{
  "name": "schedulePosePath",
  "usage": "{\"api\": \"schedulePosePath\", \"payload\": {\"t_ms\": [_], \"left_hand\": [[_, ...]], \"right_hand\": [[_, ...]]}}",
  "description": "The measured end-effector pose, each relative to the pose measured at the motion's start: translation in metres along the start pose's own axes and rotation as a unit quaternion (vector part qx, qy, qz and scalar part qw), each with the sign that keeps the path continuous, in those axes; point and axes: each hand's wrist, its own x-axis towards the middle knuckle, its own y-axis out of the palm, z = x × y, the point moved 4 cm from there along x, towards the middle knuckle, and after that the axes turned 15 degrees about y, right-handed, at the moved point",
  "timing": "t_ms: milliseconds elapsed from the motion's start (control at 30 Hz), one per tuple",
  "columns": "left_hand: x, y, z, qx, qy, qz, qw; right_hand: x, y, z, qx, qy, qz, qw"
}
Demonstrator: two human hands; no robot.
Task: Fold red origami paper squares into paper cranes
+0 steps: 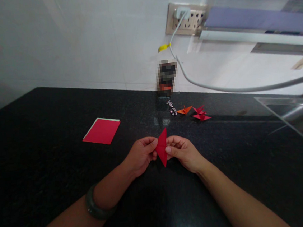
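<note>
A folded piece of red origami paper [162, 146], pointed at top and bottom, is held upright above the dark counter. My left hand [142, 154] pinches its left edge between thumb and fingers. From the other side, my right hand [184, 151] grips it, the thumb lying on the near face and the other fingers partly hidden. Left of my hands lies a stack of square paper [102, 132], red on top with a pale sheet peeking out behind. Beyond my right hand sit an orange folded paper crane [185, 110] and red folded paper cranes [202, 116].
A phone-like object [166, 77], blurred out, leans against the wall with a beaded strap [171, 107] before it. A white cable [219, 90] runs from the wall socket [185, 19] rightward. At the right is a sink edge [290, 124]. The black counter [45, 113] spans the view.
</note>
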Motion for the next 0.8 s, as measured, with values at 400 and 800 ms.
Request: {"api": "schedulePosePath", "payload": {"t_ms": [400,800], "left_hand": [[0.0001,0.0006,0.0008,-0.002,-0.008,-0.005,1.000],[0.0006,0.0005,-0.0009,-0.008,-0.010,-0.007,1.000]], "right_hand": [[0.0013,-0.0002,-0.0015,0.004,-0.003,0.008,1.000],[0.0000,-0.0006,0.0000,-0.002,-0.001,0.011,1.000]]}}
